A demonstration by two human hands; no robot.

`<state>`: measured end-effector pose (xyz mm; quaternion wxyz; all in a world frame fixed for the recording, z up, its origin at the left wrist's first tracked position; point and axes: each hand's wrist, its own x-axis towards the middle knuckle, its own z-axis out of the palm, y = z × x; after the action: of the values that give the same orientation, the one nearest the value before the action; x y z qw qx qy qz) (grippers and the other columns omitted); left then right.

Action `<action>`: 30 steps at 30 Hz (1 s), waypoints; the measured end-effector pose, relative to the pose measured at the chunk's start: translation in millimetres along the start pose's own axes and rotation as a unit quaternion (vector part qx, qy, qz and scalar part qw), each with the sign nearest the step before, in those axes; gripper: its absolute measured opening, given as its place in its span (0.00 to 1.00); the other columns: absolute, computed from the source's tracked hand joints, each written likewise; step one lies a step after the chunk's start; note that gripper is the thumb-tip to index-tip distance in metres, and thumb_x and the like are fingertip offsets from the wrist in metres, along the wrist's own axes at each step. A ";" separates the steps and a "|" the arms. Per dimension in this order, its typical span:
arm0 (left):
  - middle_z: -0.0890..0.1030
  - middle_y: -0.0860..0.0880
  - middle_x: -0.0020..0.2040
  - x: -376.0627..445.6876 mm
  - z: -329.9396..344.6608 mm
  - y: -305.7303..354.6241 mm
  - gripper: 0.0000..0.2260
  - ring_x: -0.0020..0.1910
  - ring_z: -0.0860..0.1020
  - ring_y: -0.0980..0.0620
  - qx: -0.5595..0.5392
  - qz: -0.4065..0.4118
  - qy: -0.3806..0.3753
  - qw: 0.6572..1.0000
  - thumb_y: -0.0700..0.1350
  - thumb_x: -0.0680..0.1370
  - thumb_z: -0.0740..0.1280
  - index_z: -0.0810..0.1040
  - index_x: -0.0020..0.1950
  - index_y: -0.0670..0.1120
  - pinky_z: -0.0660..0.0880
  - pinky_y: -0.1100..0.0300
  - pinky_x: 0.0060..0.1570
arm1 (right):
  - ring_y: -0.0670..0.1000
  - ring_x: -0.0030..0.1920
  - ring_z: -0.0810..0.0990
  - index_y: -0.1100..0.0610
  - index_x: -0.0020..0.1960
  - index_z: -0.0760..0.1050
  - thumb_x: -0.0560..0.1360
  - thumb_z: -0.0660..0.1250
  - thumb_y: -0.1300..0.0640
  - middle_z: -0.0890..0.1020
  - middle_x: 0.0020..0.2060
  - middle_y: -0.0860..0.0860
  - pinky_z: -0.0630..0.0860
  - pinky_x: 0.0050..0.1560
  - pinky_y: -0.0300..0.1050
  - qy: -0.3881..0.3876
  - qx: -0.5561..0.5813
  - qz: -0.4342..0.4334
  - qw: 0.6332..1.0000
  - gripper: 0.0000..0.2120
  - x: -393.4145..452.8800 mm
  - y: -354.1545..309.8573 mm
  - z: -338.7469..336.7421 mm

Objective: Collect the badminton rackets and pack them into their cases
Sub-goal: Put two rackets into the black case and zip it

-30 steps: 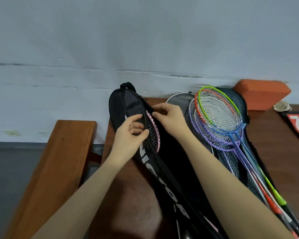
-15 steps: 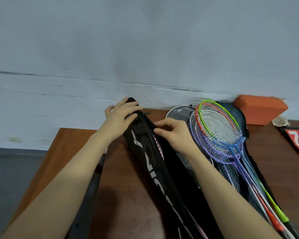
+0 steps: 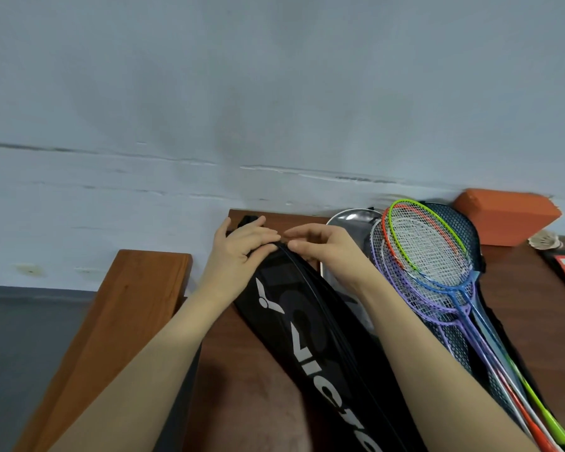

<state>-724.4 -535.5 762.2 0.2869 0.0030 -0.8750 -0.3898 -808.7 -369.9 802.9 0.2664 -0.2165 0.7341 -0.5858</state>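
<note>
**Both hands meet at the top of the black racket case**

Since half a second ago the right hand (image 3: 327, 252) has climbed along the zipper edge from partway down the case to its top end, and the pink racket rim that showed in the opening is out of sight. The left hand (image 3: 238, 252) has stayed at the head of the case.

The black racket case (image 3: 310, 324) is soft fabric, long and tapering, with a rounded head end near the wall and white VICTOR lettering running down its face. It lies diagonally on the dark brown wooden table (image 3: 252, 386), its zipper line a thin raised ridge along the right edge.

Just beside it to the right lies a loose pile of rackets (image 3: 428, 256) with thin frames in green, orange, purple and blue and white string beds, resting on a dark mesh cover (image 3: 460, 230). A silver rounded case (image 3: 353, 220) peeks out behind the right hand. An orange foam block (image 3: 506, 220) sits against the pale wall, a shuttlecock (image 3: 545, 239) next to it. A lighter wooden bench (image 3: 118, 321) stands left of the table.

The left hand grips the case's top, fingers curled over its edge. The right hand's fingertips are pinched together at the zipper end, almost touching the left fingers; the pull itself is hidden.
</note>
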 end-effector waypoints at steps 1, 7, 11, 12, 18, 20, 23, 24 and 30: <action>0.78 0.59 0.53 -1.5 -1.5 -1.1 0.08 0.63 0.69 0.62 -0.003 0.000 0.002 1.000 0.43 0.74 0.68 0.82 0.53 0.48 0.49 0.51 0.71 | 0.46 0.40 0.80 0.59 0.49 0.82 0.71 0.71 0.61 0.83 0.40 0.52 0.75 0.45 0.41 -0.006 0.008 -0.005 1.000 0.07 0.9 -1.5 0.6; 0.78 0.59 0.53 -1.0 -6.4 -4.4 0.15 0.62 0.70 0.63 0.007 0.021 0.006 1.000 0.54 0.74 0.62 0.82 0.53 0.48 0.49 0.55 0.71 | 0.49 0.47 0.81 0.56 0.45 0.82 0.71 0.70 0.66 0.84 0.42 0.52 0.76 0.54 0.45 -0.018 -0.076 -0.102 0.992 0.08 0.9 -1.6 -2.3; 0.78 0.59 0.54 1.7 -3.8 -7.9 0.16 0.62 0.71 0.63 0.009 0.028 0.001 1.000 0.54 0.74 0.61 0.82 0.53 0.48 0.50 0.54 0.71 | 0.43 0.42 0.79 0.56 0.47 0.83 0.71 0.71 0.63 0.81 0.40 0.46 0.73 0.46 0.35 0.006 -0.220 -0.199 0.955 0.06 -2.0 -2.9 -6.6; 0.78 0.59 0.54 2.5 -2.8 -8.2 0.15 0.62 0.70 0.63 0.008 0.028 -0.001 1.000 0.54 0.74 0.61 0.82 0.53 0.48 0.49 0.55 0.72 | 0.43 0.42 0.79 0.56 0.48 0.84 0.71 0.71 0.62 0.81 0.40 0.44 0.73 0.46 0.35 0.010 -0.240 -0.211 0.948 0.06 -3.1 -2.8 -7.3; 0.81 0.54 0.54 11.8 13.4 -10.0 0.08 0.63 0.72 0.57 0.014 0.011 0.013 1.000 0.43 0.74 0.67 0.82 0.53 0.48 0.50 0.56 0.71 | 0.43 0.42 0.79 0.57 0.48 0.83 0.71 0.71 0.65 0.81 0.39 0.46 0.73 0.46 0.33 0.063 -0.213 -0.208 0.952 0.07 -17.3 12.2 -16.2; 0.82 0.53 0.54 16.7 22.4 -10.5 0.08 0.64 0.72 0.55 0.011 -0.006 0.024 1.000 0.42 0.75 0.68 0.82 0.52 0.48 0.51 0.57 0.70 | 0.42 0.41 0.78 0.57 0.47 0.83 0.71 0.70 0.66 0.80 0.38 0.44 0.71 0.44 0.31 0.078 -0.223 -0.205 0.950 0.07 -22.9 18.5 -22.6; 0.82 0.51 0.53 24.5 33.4 -10.7 0.07 0.64 0.72 0.54 0.009 -0.035 0.042 0.998 0.42 0.75 0.68 0.82 0.51 0.48 0.53 0.57 0.68 | 0.42 0.40 0.78 0.57 0.45 0.83 0.71 0.71 0.66 0.79 0.37 0.46 0.71 0.43 0.31 0.081 -0.250 -0.180 0.948 0.06 -39.0 30.7 -39.3; 0.82 0.51 0.53 26.7 35.5 -11.8 0.07 0.64 0.72 0.52 0.011 -0.047 0.048 0.998 0.42 0.75 0.67 0.83 0.51 0.47 0.55 0.55 0.68 | 0.43 0.40 0.78 0.57 0.44 0.83 0.71 0.71 0.66 0.80 0.36 0.48 0.72 0.43 0.33 0.080 -0.261 -0.168 0.947 0.06 -46.8 36.0 -45.6; 0.82 0.48 0.54 29.2 40.7 -2.4 0.13 0.62 0.74 0.44 0.119 -0.045 0.031 0.991 0.49 0.76 0.61 0.82 0.53 0.47 0.64 0.43 0.64 | 0.46 0.40 0.80 0.52 0.44 0.82 0.71 0.71 0.66 0.81 0.37 0.51 0.74 0.44 0.34 0.107 -0.219 -0.146 0.959 0.10 -89.6 61.6 -63.3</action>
<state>-769.9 -516.1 753.5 0.2936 0.0889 -0.9049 -0.2951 -781.4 -252.8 766.1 0.0442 -0.3107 0.8289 -0.4631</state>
